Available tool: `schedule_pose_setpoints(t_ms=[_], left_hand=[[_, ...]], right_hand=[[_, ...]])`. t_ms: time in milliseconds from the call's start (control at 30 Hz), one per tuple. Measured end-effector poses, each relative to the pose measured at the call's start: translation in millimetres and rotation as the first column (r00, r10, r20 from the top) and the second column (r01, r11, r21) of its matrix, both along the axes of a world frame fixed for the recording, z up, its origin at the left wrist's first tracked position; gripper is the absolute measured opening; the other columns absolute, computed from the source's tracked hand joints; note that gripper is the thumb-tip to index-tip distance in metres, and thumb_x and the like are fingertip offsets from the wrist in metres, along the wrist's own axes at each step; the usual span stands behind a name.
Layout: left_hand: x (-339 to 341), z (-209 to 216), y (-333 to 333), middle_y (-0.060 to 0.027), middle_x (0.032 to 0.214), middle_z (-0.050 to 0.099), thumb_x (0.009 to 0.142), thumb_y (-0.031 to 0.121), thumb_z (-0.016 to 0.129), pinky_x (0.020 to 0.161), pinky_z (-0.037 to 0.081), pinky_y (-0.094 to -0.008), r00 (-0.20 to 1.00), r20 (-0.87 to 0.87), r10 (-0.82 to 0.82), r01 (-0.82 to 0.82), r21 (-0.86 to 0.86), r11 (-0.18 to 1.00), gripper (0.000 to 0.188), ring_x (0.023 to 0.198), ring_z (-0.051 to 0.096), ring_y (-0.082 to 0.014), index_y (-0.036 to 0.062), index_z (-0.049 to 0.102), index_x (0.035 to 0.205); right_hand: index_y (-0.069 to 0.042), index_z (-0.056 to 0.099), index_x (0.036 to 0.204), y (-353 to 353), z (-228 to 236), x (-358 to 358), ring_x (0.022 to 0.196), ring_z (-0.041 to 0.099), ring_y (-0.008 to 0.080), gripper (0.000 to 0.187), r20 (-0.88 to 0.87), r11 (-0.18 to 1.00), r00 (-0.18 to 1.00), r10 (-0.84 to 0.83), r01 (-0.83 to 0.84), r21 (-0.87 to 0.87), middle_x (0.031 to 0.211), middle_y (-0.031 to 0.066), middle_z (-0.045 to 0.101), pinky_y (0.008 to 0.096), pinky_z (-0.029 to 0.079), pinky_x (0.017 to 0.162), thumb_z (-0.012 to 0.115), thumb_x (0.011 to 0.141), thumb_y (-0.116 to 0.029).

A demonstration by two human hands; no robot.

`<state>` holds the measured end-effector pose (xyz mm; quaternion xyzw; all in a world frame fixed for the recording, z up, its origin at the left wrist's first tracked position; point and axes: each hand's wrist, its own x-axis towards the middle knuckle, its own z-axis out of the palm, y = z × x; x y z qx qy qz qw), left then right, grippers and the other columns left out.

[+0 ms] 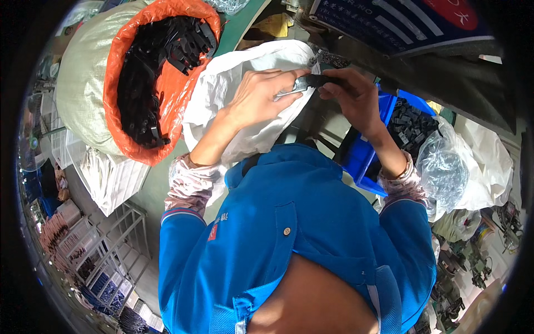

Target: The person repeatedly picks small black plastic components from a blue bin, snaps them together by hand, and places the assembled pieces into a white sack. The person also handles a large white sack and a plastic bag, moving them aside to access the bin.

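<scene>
My left hand [260, 99] is closed on a shiny silver-grey piece [301, 84], pinched between thumb and fingers. From the other side my right hand [359, 100] pinches a small black part [318, 80], which meets the silver piece end to end. Whether the two are joined I cannot tell. Both hands are raised above the edge of an open white bag [214, 94]. Left of that bag, a large sack with an orange liner [113, 83] is filled with black plastic parts [181, 47].
On the right, a blue bin [364, 167] holds small black pieces [410, 125]. Clear plastic bags [445, 172] lie beside it. A dark machine panel [411, 28] overhangs the far right. White crates [111, 181] and metal racks [119, 245] stand at left.
</scene>
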<state>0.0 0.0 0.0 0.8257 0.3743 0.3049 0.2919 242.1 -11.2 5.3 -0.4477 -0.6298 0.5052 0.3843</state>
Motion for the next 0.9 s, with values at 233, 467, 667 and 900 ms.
schedule_pose_setpoints(t_ms=[233,467,667,900], left_hand=[[-6,12,33,-0.0101,0.068,0.056,0.082,0.016,0.072,0.061,0.048,-0.0362,0.990,-0.069,-0.123,0.136,0.234,0.963,0.038,0.063,0.059,-0.0272,0.0022,0.065,0.116],[-4,25,66,-0.0112,0.071,0.058,0.080,0.017,0.071,0.061,0.048,-0.0375,0.976,-0.060,-0.212,0.220,0.269,0.938,0.039,0.065,0.061,-0.0302,0.0020,0.065,0.116],[-4,17,84,-0.0103,0.071,0.057,0.082,0.023,0.072,0.060,0.047,-0.0373,0.961,-0.124,-0.246,0.265,0.169,0.949,0.040,0.063,0.058,-0.0318,0.0059,0.065,0.117],[-6,7,96,-0.0141,0.067,0.060,0.080,0.026,0.072,0.055,0.042,-0.0414,0.947,-0.167,-0.275,0.291,0.082,0.953,0.027,0.061,0.058,-0.0358,0.0075,0.061,0.095]], right_hand=[[0.006,0.060,0.115,9,-5,-11,0.088,0.068,0.0158,0.023,-0.058,0.992,0.996,-0.061,0.067,0.111,0.101,0.0128,0.068,0.0287,0.057,0.080,0.060,0.092,0.004],[0.000,0.061,0.113,22,-15,-14,0.089,0.071,0.0204,0.020,-0.119,0.938,0.986,-0.115,0.147,0.315,0.105,0.0146,0.068,0.0315,0.060,0.074,0.061,0.093,-0.003],[0.000,0.061,0.111,23,-23,-14,0.083,0.070,0.0191,0.018,-0.181,0.956,0.968,-0.172,0.209,0.207,0.098,0.0126,0.068,0.0313,0.060,0.070,0.062,0.094,-0.006],[0.002,0.066,0.100,35,-23,-5,0.074,0.069,0.0174,0.015,-0.027,0.978,0.981,-0.192,0.193,0.074,0.087,0.0120,0.070,0.0295,0.059,0.065,0.068,0.091,-0.010]])
